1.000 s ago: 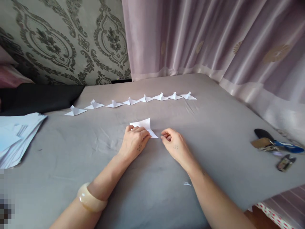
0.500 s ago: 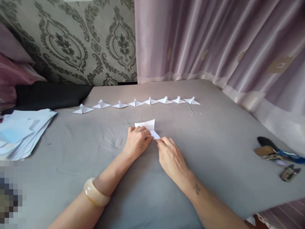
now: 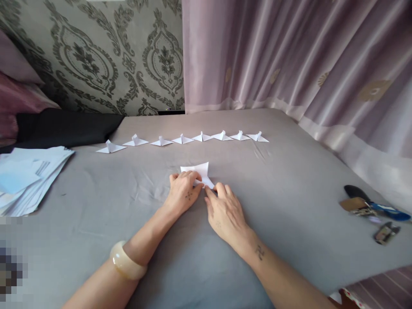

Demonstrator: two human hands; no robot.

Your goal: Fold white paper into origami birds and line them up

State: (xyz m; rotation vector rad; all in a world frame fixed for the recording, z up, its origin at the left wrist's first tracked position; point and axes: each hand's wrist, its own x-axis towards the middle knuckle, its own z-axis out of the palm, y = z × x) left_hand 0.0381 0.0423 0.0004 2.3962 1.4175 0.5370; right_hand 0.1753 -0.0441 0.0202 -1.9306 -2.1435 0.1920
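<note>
A small white sheet of paper (image 3: pixel 202 170), partly folded, lies on the grey cloth surface in front of me. Its far part stands up, and a pointed corner sticks out to the right. Across its near left side, my left hand (image 3: pixel 184 189) is closed on the paper, thumb and fingers pressing it. My right hand (image 3: pixel 227 210) is at the near right corner, fingertips closed on the edge close to my left thumb. Fingers cover much of the near edge, so the fold there is hidden. Beyond my hands, several folded white paper figures (image 3: pixel 201 137) stand in a row.
A stack of papers (image 3: pixel 48 171) lies at the left, in front of a black cloth (image 3: pixel 67 126). On the right are keys with a blue strap (image 3: pixel 389 211) and a small metallic object (image 3: pixel 386 233). Purple curtains (image 3: pixel 244 56) hang along the back and right.
My right hand has slid left along the paper's near edge, from the corner towards my left thumb. My left hand stays on the paper. The whole view has shifted slightly.
</note>
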